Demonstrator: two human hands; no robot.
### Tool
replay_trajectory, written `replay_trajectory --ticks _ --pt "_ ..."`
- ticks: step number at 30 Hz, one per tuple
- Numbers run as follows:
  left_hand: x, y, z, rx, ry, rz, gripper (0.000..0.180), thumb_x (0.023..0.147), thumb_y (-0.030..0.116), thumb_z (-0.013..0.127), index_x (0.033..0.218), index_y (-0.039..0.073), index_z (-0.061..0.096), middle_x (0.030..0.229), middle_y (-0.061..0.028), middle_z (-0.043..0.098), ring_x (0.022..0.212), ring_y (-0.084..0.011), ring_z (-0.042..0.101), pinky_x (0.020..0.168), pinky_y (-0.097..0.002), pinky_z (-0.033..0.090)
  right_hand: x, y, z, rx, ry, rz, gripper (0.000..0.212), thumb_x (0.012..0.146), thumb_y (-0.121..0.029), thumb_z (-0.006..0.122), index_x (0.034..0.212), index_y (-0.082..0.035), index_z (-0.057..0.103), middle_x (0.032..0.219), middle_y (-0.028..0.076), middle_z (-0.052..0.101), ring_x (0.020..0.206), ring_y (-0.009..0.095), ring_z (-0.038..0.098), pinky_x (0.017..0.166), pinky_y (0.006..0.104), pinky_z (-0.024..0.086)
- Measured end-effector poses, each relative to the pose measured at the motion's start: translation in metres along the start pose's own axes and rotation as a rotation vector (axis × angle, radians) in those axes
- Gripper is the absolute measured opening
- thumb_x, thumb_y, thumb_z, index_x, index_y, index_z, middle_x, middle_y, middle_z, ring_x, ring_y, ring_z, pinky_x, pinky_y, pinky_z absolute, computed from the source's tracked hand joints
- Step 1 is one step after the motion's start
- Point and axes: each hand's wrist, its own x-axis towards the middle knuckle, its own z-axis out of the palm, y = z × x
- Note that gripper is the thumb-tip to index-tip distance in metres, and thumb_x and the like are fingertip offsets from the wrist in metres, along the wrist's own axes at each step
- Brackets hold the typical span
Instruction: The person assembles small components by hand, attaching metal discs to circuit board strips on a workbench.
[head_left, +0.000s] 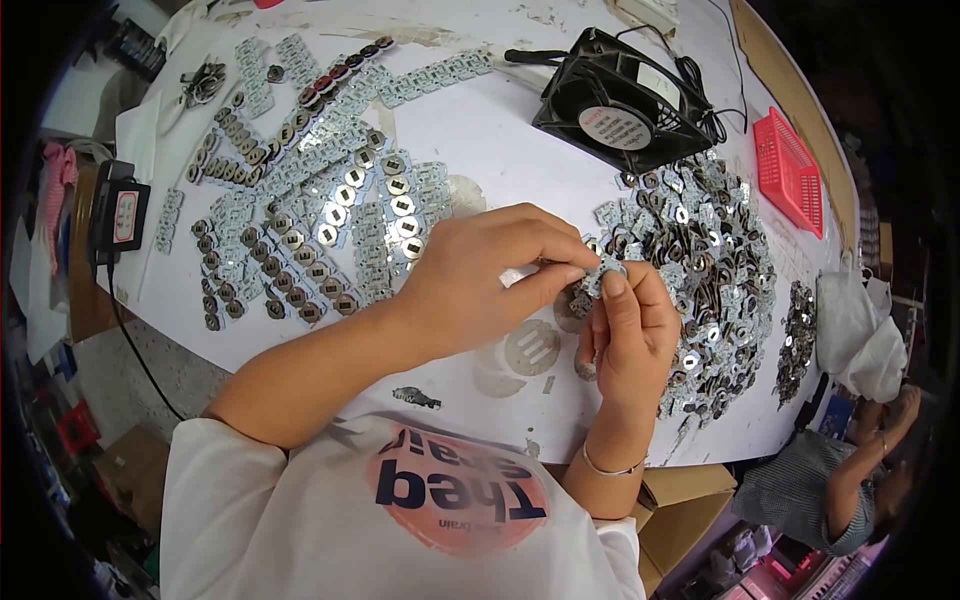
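My left hand (500, 268) reaches across from the left, thumb and forefinger pinched on a small silvery-green metal piece (602, 275). The same piece is gripped between thumb and curled fingers of my right hand (636, 325). Fingers partly cover it, so its full shape is hidden. Just right of my right hand spreads a large heap of small loose metal parts (725, 300), some silvery-green, others dark and round. Left of my hands, similar pieces lie in rows (375, 250) on the white table (440, 390); some rows carry round brown discs (300, 290) with dark centres.
A black box fan (625, 105) with a cable stands at the back. Beyond the heap are a pink plastic basket (788, 170) and a smaller dark pile (797, 345). A black power adapter (122, 215) sits at the left edge. Another person's arm (865, 460) shows at lower right.
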Motion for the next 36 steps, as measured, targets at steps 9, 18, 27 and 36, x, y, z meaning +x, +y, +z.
replay_trajectory --ticks 9,18,27,36 --pt "0.001 -0.003 0.010 -0.144 0.082 -0.068 0.017 0.080 0.000 0.071 0.096 0.006 0.070 0.093 -0.0084 0.069 0.085 -0.0173 0.068 0.074 -0.0271 0.054 0.000 -0.001 0.001 0.036 0.048 -0.002 0.022 0.097 -0.019 0.058 0.080 -0.006 0.056 0.056 -0.005 0.047 0.043 0.001 0.038 0.040 0.0173 0.029" --pt "0.002 -0.009 0.010 -0.064 -0.085 -0.032 0.023 0.083 -0.003 0.066 0.103 0.007 0.067 0.100 -0.0092 0.067 0.088 -0.0180 0.066 0.077 -0.0269 0.053 0.002 -0.007 -0.022 -0.114 0.092 -0.023 0.017 0.092 -0.012 0.065 0.080 -0.002 0.059 0.058 -0.005 0.050 0.045 0.000 0.037 0.041 0.0181 0.028" --pt "0.006 -0.005 0.002 -0.617 -0.104 -0.588 0.021 0.085 -0.002 0.066 0.106 -0.003 0.061 0.093 -0.0058 0.066 0.075 -0.0085 0.062 0.070 -0.0232 0.056 -0.002 -0.013 -0.020 -0.342 -0.062 0.003 0.013 0.088 -0.010 0.069 0.092 0.002 0.070 0.060 -0.002 0.056 0.052 0.002 0.044 0.045 0.0182 0.032" --pt "0.013 0.003 -0.016 -0.739 -0.410 -0.764 0.013 0.082 0.001 0.072 0.092 0.000 0.064 0.071 -0.0037 0.065 0.066 -0.0097 0.063 0.060 -0.0230 0.054 -0.006 -0.010 -0.020 0.081 -0.237 0.103 0.015 0.093 -0.012 0.061 0.083 -0.001 0.062 0.057 -0.001 0.054 0.044 0.003 0.045 0.040 0.0176 0.032"
